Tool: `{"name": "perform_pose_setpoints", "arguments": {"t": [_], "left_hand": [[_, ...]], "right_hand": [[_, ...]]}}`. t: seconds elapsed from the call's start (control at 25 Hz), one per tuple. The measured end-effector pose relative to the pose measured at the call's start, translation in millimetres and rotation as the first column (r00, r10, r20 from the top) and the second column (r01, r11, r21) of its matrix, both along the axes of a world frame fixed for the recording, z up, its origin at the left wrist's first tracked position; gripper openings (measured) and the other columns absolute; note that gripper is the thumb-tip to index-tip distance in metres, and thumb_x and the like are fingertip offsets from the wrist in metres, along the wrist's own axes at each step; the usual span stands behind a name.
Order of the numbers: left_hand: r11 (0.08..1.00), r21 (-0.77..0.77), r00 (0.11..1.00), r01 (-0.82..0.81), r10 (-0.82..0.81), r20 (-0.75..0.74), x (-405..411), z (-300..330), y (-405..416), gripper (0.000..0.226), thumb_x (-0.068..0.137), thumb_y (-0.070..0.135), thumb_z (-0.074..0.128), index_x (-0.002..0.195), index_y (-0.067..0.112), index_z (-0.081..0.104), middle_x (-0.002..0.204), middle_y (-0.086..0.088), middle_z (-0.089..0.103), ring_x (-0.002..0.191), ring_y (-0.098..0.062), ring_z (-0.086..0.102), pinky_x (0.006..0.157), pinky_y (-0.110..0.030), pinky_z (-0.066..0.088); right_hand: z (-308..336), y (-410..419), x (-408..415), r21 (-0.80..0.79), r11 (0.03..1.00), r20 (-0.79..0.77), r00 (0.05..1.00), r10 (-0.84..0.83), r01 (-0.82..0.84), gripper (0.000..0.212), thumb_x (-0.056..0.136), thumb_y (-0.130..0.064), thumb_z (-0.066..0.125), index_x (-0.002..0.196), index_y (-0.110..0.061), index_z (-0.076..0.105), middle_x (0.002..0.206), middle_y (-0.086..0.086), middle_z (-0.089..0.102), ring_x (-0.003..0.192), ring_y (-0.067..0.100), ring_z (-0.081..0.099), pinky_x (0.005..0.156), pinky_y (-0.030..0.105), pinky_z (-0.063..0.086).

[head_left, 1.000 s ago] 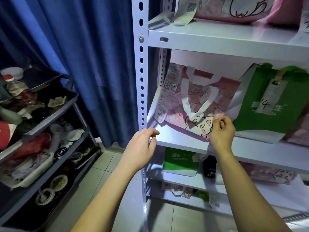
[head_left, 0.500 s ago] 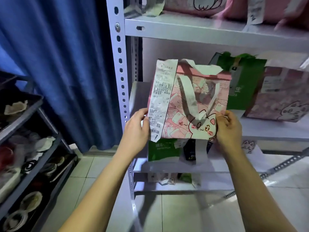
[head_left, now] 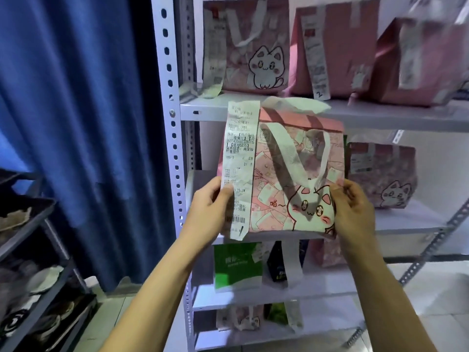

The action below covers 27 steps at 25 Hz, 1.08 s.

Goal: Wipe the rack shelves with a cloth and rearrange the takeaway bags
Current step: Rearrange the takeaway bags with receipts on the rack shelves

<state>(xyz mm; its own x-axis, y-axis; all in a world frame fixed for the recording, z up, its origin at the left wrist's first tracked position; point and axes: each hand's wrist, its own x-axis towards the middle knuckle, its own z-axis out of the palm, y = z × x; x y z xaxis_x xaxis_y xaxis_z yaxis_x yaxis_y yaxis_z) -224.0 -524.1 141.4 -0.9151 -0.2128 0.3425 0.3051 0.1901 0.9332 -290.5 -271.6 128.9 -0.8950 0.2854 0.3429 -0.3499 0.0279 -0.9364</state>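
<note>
I've lifted the pink cat bag (head_left: 281,174) clear of the shelf (head_left: 406,224); my left hand (head_left: 208,209) at nine o'clock and right hand (head_left: 355,212) at three clamp its sides, probably freeing that shelf for wiping.

The bag (head_left: 291,179) held up in the middle is pink, printed with a white cat and pale notes; its handles are white. Its receipt (head_left: 238,171) is white with black print. The rack (head_left: 380,115) is white, the curtain (head_left: 76,110) on the left blue, a low bag (head_left: 237,265) green.
</note>
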Motion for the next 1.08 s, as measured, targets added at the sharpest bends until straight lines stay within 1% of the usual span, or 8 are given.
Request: {"name": "perform_pose_setpoints", "arguments": {"t": [0.16,0.32,0.36,0.48,0.68,0.8,0.88,1.08], "left_hand": [[0.989,0.146,0.999,0.027,-0.022,-0.036,0.4,33.8,1.8,0.032,0.107,0.033,0.04,0.096,0.036,0.07,0.093,0.0,0.079,0.084,-0.025,0.077,0.049,-0.023,0.054],[0.974,0.216,0.996,-0.072,0.082,-0.038,-6.0,58.9,-1.3,0.03,0.107,0.031,0.043,0.096,0.02,0.07,0.091,-0.022,0.074,0.08,-0.042,0.074,0.06,-0.07,0.055],[0.967,0.231,0.991,-0.112,0.124,-0.041,-7.3,60.7,-3.5,0.03,0.106,0.029,0.045,0.096,0.017,0.069,0.091,-0.026,0.072,0.078,-0.043,0.072,0.065,-0.073,0.051],[0.943,0.271,0.974,-0.196,0.219,-0.057,-6.8,64.1,-12.5,0.032,0.105,0.024,0.046,0.091,0.025,0.075,0.09,-0.012,0.078,0.084,-0.038,0.076,0.072,-0.061,0.06],[0.926,0.235,0.947,-0.295,0.317,-0.061,0.1,63.2,-24.7,0.025,0.099,0.031,0.052,0.1,0.027,0.077,0.095,-0.007,0.079,0.094,-0.04,0.074,0.085,-0.067,0.055],[0.916,0.235,0.938,-0.325,0.343,-0.043,1.6,57.4,-25.6,0.026,0.102,0.025,0.051,0.099,0.027,0.076,0.093,-0.007,0.079,0.087,-0.036,0.076,0.073,-0.059,0.061],[0.915,0.225,0.936,-0.336,0.351,-0.033,3.1,54.6,-24.0,0.025,0.103,0.025,0.051,0.098,0.027,0.076,0.091,-0.006,0.079,0.078,-0.027,0.077,0.056,-0.042,0.061],[0.916,0.188,0.928,-0.355,0.369,-0.045,6.6,54.0,-23.4,0.027,0.104,0.023,0.05,0.1,0.028,0.077,0.092,-0.004,0.08,0.079,-0.022,0.077,0.057,-0.03,0.058]], "right_hand": [[34.0,-2.9,-0.8,-0.012,0.998,-0.008,0.998,0.064,-0.064,0.012,0.101,-0.026,0.058,0.095,-0.032,0.067,0.074,-0.003,0.076,0.049,0.009,0.067,0.038,0.02,0.047],[88.4,-3.3,-20.5,0.071,0.993,-0.039,0.994,0.098,-0.095,0.013,0.099,-0.024,0.06,0.091,-0.022,0.071,0.077,0.003,0.076,0.059,0.014,0.071,0.044,0.022,0.051],[102.4,-3.9,-27.4,0.079,0.992,-0.055,0.993,0.105,-0.1,0.015,0.099,-0.025,0.06,0.089,-0.021,0.071,0.079,0.004,0.076,0.064,0.016,0.072,0.049,0.024,0.053],[147.0,-9.2,-59.0,0.057,0.988,-0.104,0.983,0.149,-0.144,0.016,0.097,-0.031,0.061,0.088,-0.023,0.071,0.084,0.0,0.076,0.073,0.014,0.073,0.06,0.025,0.058],[206.2,-43.9,-140.0,0.192,0.961,-0.145,0.963,0.229,-0.2,0.009,0.096,-0.017,0.062,0.091,-0.018,0.068,0.093,0.005,0.074,0.084,0.018,0.072,0.073,0.027,0.062],[217.3,-67.1,-188.0,0.346,0.925,-0.125,0.97,0.21,-0.156,0.013,0.095,-0.02,0.059,0.097,-0.016,0.071,0.1,0.006,0.072,0.098,0.026,0.068,0.089,0.041,0.058],[221.6,-74.4,-217.3,0.398,0.912,-0.107,0.982,0.152,-0.098,0.026,0.091,-0.019,0.06,0.11,-0.003,0.069,0.109,0.018,0.071,0.089,0.027,0.066,0.083,0.039,0.056],[234.8,-80.9,-267.7,0.356,0.928,-0.035,0.99,0.133,-0.112,0.042,0.085,-0.024,0.072,0.123,-0.008,0.063,0.118,0.013,0.069,0.095,0.022,0.062,0.084,0.03,0.052]]}}
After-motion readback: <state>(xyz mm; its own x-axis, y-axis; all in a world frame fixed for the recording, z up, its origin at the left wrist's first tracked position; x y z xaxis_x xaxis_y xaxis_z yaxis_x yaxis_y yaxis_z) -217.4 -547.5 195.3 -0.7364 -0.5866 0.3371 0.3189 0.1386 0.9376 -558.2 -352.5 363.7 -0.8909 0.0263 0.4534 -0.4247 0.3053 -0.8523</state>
